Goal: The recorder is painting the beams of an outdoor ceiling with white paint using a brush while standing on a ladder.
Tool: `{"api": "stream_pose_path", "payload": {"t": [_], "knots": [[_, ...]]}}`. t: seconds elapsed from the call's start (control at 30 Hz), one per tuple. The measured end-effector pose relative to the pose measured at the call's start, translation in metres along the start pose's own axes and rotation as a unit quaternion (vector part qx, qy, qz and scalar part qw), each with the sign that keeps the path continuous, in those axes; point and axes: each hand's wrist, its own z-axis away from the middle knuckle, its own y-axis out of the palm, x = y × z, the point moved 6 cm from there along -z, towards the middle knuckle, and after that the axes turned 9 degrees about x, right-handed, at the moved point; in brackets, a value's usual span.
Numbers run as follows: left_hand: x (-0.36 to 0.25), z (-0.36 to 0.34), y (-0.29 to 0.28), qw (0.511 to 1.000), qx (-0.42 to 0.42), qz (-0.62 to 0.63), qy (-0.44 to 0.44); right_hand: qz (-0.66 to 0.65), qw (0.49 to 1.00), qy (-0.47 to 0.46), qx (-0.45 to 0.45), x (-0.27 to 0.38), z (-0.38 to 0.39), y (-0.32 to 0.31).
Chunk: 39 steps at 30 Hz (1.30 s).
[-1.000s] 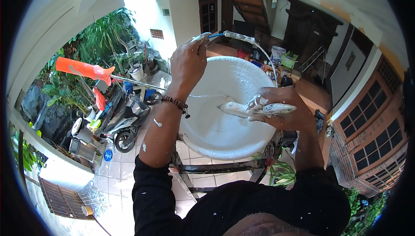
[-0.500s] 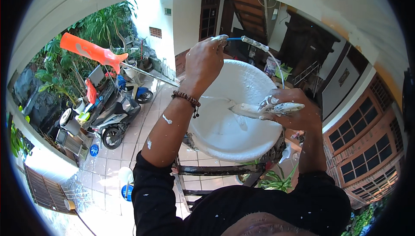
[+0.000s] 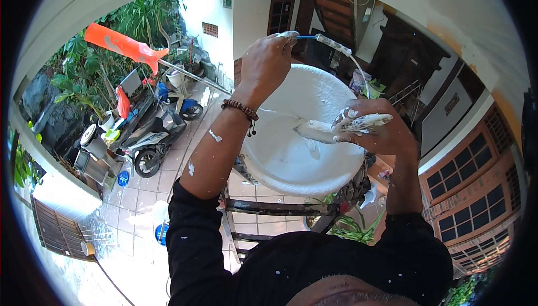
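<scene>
My left hand (image 3: 269, 62), closed, grips a thin rod (image 3: 306, 37) with a blue section and a paint-coated sleeve. From the sleeve a white bent wire (image 3: 360, 71) curves down behind my right hand (image 3: 375, 127). White paint smears that hand's fingers, which are closed around a flat, paint-coated tool (image 3: 314, 131); its exact kind is unclear. Both hands are above a wide white tub (image 3: 274, 157) coated inside with white paint. An orange handle (image 3: 120, 43) with a metal shaft (image 3: 202, 79) extends behind my left wrist; its far end is hard to make out.
The tub rests on a dark, paint-spotted metal stand (image 3: 274, 208). A motorcycle (image 3: 148, 143) stands on the tiled floor to the left, near plants (image 3: 145, 23). A blue-and-white container (image 3: 161, 227) is low at left. Brown-framed windows (image 3: 471, 171) are at right.
The whole view has tilted slightly, so the tub and both hands appear a little higher. Both hands keep the same grips, with little movement relative to the tub.
</scene>
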Motion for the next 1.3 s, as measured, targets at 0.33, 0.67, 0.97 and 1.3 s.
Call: {"api": "stream_pose_path", "payload": {"t": [0.33, 0.67, 0.97, 1.3], "knots": [[0.001, -0.001, 0.004, 1.000, -0.016, 0.014, 0.015, -0.128, 0.956, 0.028, -0.261, -0.006, 0.025, 0.017], [-0.001, 0.004, -0.002, 1.000, -0.019, 0.005, 0.003, -0.141, 0.973, 0.072, -0.166, 0.020, 0.003, 0.013], [0.001, -0.006, 0.001, 0.998, -0.053, -0.011, 0.040, -0.003, 0.994, 0.008, -0.106, 0.014, 0.006, 0.008], [-0.019, 0.003, -0.021, 0.998, -0.035, 0.049, 0.011, -0.092, 0.985, 0.061, 0.132, -0.019, -0.052, 0.050]]}}
